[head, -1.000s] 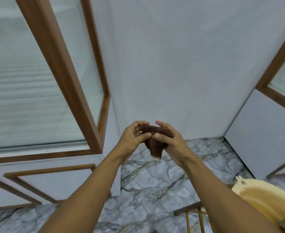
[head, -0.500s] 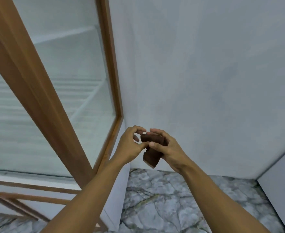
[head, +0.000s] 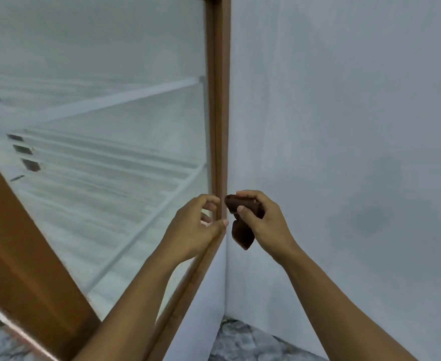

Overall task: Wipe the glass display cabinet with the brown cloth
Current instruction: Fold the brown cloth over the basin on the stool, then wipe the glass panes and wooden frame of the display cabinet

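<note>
Frankly, the wiping had not begun. My right hand [head: 263, 225] gripped the bunched brown cloth [head: 242, 231], thumb and fingers curled round it and its tail hanging below, just beside the wooden frame [head: 218, 100] and touching no glass. My left hand [head: 196, 227] hovered next to it, fingers loosely curled, holding nothing. By my judgement the whole pane of the glass display cabinet [head: 110, 157] remained to do. A pale wall [head: 344, 126] stood to the right, with marble floor [head: 240, 340] below. Only my own left forearm crossed the pane.

An indoor room, shop or home unclear: glass display cabinet [head: 218, 100], grey wall [head: 344, 126], marble floor [head: 240, 342]
</note>
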